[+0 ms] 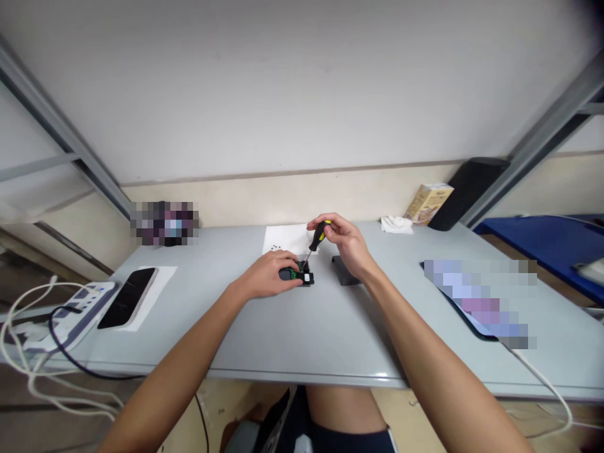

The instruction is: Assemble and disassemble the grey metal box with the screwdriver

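My right hand (346,242) grips a black and yellow screwdriver (319,235), tilted with its tip down on a small black device with a green circuit board (306,277). Fingers of my left hand (271,275) wrap over the left side of that device and press it against the table. Behind it lies a white sheet of paper (285,236) with several tiny dark pieces, perhaps screws (276,247). A dark flat panel (345,272) rests under my right wrist, which partly hides it. What exactly the screwdriver tip touches is too small to make out.
To the left are a phone (128,298) on white paper and a power strip (78,314) with tangled cables. A tablet-like screen (472,302) with a white cable lies right. Crumpled tissue (396,224), a yellow box (428,204) and a black cylinder (467,192) stand along the back.
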`<state>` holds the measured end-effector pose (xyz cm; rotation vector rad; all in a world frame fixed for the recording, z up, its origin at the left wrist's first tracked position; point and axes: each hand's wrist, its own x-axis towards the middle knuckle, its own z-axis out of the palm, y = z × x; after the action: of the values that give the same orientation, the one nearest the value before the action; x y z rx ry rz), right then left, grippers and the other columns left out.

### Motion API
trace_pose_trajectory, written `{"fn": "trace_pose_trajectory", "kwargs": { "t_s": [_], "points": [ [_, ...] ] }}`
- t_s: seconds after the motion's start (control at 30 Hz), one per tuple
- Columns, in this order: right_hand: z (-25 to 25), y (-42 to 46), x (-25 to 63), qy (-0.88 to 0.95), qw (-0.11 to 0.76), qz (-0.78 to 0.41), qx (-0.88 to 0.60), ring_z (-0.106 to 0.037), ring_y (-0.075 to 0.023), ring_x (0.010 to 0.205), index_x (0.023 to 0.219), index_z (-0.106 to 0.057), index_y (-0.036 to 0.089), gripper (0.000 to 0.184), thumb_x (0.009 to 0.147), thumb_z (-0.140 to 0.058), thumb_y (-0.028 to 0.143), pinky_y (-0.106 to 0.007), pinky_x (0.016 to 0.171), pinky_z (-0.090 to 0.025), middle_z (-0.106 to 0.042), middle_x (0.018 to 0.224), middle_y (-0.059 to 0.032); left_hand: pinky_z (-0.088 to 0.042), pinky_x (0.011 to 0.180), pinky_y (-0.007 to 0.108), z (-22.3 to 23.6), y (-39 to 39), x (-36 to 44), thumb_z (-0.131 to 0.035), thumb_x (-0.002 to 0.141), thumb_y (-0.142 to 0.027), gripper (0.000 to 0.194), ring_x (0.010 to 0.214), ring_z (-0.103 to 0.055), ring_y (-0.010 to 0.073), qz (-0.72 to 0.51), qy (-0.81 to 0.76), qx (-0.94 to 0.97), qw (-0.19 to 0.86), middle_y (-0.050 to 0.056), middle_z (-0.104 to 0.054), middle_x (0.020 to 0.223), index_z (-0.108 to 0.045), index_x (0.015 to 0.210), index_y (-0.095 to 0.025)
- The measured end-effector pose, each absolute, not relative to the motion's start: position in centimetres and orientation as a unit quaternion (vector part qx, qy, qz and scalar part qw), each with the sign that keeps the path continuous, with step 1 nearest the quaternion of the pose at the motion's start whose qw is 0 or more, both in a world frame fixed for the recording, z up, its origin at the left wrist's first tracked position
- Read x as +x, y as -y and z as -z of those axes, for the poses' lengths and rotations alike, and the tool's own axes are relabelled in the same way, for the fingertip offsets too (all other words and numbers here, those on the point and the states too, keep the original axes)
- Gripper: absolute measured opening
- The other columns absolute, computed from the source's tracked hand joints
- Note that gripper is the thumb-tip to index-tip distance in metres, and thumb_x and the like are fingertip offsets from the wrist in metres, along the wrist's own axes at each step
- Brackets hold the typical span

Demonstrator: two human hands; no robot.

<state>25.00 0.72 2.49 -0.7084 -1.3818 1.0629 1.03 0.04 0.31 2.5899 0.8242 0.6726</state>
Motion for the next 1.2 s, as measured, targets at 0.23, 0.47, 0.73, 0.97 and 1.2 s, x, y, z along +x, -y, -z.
{"fn": "trace_pose_trajectory", "kwargs": {
  "t_s": [0.23, 0.47, 0.73, 0.97, 1.2],
  "points": [
    [-2.5, -0.9, 25.2, 0.59, 0.593, -0.434, -0.334, -0.067, -0.023, 0.096, 0.093, -0.076, 0.026, 0.022, 0.081, -0.083, 0.044, -0.038, 0.088, -0.051, -0.075, 0.098, -0.0044, -0.053, 0.099, 0.039, -0.3, 0.1, 1.1, -0.077, 0.091, -0.035, 0.014, 0.107, -0.071, 0.0237, -0.232, -0.294, 0.914, 0.16, 0.006, -0.075, 0.119, -0.076, 0.098, -0.022],
    [-2.5, -0.9, 25.6, 0.591, 0.595, -0.433, -0.331, -0.067, -0.0243, 0.104, 0.09, -0.076, 0.026, 0.021, 0.085, -0.079, 0.047, -0.039, 0.091, -0.051, -0.075, 0.115, -0.0058, -0.053, 0.098, 0.039, -0.3, 0.1, 1.1, -0.076, 0.093, -0.035, 0.014, 0.107, -0.071, 0.0244, -0.227, -0.295, 0.916, 0.153, 0.006, -0.075, 0.119, -0.078, 0.099, -0.023],
    [-2.3, -1.2, 25.8, 0.582, 0.584, -0.472, -0.311, -0.067, -0.0256, 0.113, 0.105, -0.077, 0.027, 0.023, 0.09, -0.072, 0.044, -0.043, 0.102, -0.048, -0.077, 0.11, -0.0053, -0.054, 0.098, 0.039, -0.2, 0.1, 1.1, -0.075, 0.093, -0.035, 0.014, 0.106, -0.071, 0.0235, -0.228, -0.291, 0.917, 0.15, 0.006, -0.075, 0.119, -0.078, 0.099, -0.023],
    [-2.3, -1.2, 26.0, 0.567, 0.582, -0.473, -0.339, -0.068, -0.0239, 0.098, 0.098, -0.076, 0.026, 0.023, 0.079, -0.083, 0.038, -0.04, 0.092, -0.051, -0.075, 0.096, -0.0036, -0.054, 0.097, 0.039, 0.0, 0.1, 1.1, -0.077, 0.092, -0.035, 0.015, 0.106, -0.071, 0.024, -0.239, -0.292, 0.913, 0.158, 0.006, -0.076, 0.119, -0.078, 0.098, -0.022],
    [-2.4, -1.2, 26.2, 0.586, 0.6, -0.415, -0.352, -0.066, -0.0233, 0.098, 0.084, -0.076, 0.025, 0.018, 0.084, -0.08, 0.043, -0.039, 0.089, -0.051, -0.072, 0.105, -0.005, -0.054, 0.098, 0.04, 0.1, 0.0, 1.1, -0.078, 0.091, -0.035, 0.014, 0.107, -0.073, 0.0247, -0.241, -0.294, 0.912, 0.155, 0.006, -0.077, 0.118, -0.078, 0.096, -0.022]
  ]
}}
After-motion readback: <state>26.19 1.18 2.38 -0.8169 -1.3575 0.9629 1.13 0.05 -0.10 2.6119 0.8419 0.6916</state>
